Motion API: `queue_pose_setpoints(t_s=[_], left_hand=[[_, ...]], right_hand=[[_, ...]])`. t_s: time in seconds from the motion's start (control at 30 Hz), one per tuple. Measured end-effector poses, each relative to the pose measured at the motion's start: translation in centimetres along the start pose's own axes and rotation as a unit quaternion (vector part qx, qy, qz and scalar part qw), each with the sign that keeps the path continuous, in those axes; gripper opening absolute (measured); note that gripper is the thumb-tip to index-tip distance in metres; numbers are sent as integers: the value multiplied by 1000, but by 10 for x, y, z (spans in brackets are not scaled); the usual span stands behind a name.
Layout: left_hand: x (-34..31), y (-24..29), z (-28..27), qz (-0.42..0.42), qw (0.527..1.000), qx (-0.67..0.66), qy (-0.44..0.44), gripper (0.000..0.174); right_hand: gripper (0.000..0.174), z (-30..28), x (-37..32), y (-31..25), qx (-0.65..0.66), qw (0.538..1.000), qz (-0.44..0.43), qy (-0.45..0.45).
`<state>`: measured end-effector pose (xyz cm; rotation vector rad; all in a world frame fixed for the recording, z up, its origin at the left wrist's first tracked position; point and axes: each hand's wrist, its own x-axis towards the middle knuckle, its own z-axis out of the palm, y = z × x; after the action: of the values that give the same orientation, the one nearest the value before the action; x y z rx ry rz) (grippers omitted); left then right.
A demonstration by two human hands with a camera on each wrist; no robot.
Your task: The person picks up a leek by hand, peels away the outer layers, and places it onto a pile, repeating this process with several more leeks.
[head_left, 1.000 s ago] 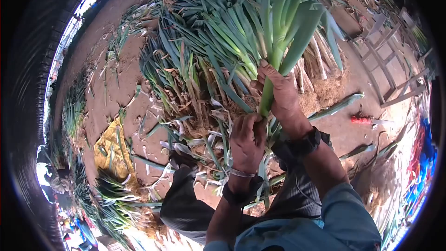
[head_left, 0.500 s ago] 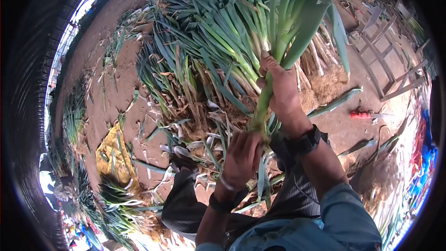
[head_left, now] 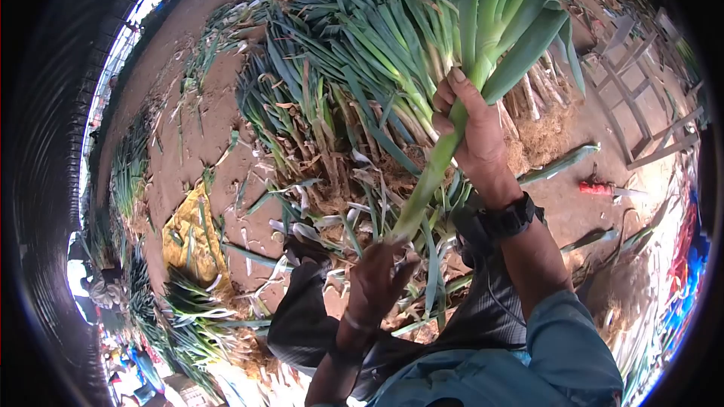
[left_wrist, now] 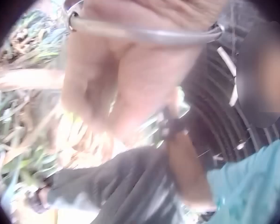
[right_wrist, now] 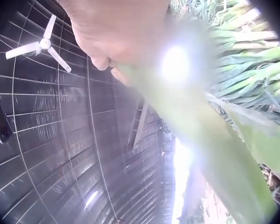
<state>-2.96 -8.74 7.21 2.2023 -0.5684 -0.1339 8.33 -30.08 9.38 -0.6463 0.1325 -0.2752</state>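
Note:
My right hand [head_left: 479, 132] grips a thick green leek [head_left: 434, 173] around its stalk, thumb upward, with the broad leaves fanning out above the fist. The stalk slants down to the left, its pale lower end close to my left hand [head_left: 375, 283]. That hand is blurred, its thumb spread from the fingers; whether the fingertips touch the stalk is unclear. In the left wrist view the left hand [left_wrist: 126, 70] fills the top, below a metal bangle. Large in the right wrist view, the leek [right_wrist: 214, 154] runs down from the right hand [right_wrist: 116, 28].
A big heap of leeks [head_left: 377, 38] lies ahead. Loose leaves and trimmings litter the ground around the feet. To the right are a red-handled knife [head_left: 599, 188] and a wooden frame [head_left: 630, 102]; to the left, a yellow sack [head_left: 188, 237] and more leeks [head_left: 188, 309].
My left hand has moved down and left, from the stalk's lower part to its end, its thumb now apart. The right hand has moved slightly up and right with the leek, which slants more.

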Motion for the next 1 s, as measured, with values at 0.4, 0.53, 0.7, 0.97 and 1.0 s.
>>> queue_pose_setpoints(t_s=[0.4,0.53,0.7,0.97,1.0], left_hand=[[97,1,20,-2,994,-107,12,15],[83,-31,25,-65,996,-56,25,14],[3,-157,-2,-128,962,-191,149,15],[-58,-203,-105,-339,854,-139,370,18],[-62,-211,-117,-366,830,-168,387,20]], right_hand=[[40,-13,0,-2,20,985,65,-156],[41,-15,0,-1,48,973,47,-220],[40,-26,3,-11,98,971,5,-218],[25,-26,15,-9,165,972,-73,-148],[25,-29,16,-13,187,969,-76,-143]])
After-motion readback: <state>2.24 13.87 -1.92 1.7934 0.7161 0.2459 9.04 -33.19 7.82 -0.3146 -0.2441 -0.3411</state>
